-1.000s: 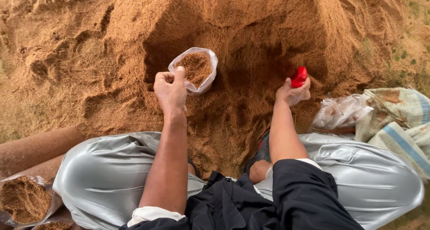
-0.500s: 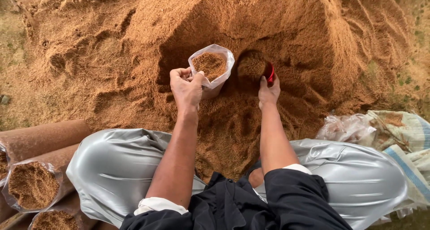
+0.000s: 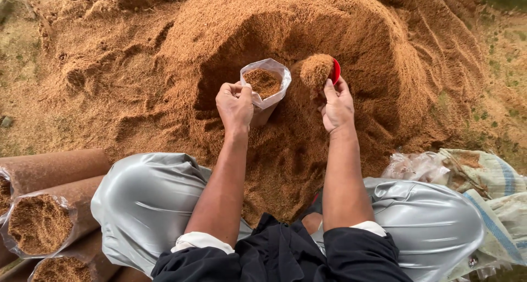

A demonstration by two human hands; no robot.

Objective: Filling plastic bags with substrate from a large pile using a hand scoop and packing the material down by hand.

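Head view, left hand: left hand (image 3: 235,103) pinches the near rim of a clear plastic bag (image 3: 267,90), fingers clenched on the film, holding the mouth open and the bag upright in the hollow dug into the sawdust heap (image 3: 164,68).
Head view, right hand: right hand (image 3: 337,103) grasps a red scoop (image 3: 335,71), heaped with brown sawdust, held just beside the bag's mouth on its right and tipped toward it.
Where the bag stands: at the foot of the hollow, between the two hands, base pressed into the loose heap.
Doing this step well: judged from the pose, keep the rim stretched wide and the bag vertical, bring the scoop's lip over the opening before tilting, and pour slowly so the load does not spill down the outside.
Bag contents: partly filled with the same brown sawdust, level below the rim.
Scoop contents: a rounded mound, more than level.
Filled bags, lower left: several long packed bags (image 3: 38,221) lie on their sides, open ends showing sawdust.
Right edge: crumpled empty plastic bags (image 3: 417,167) on a striped woven sack (image 3: 494,178).
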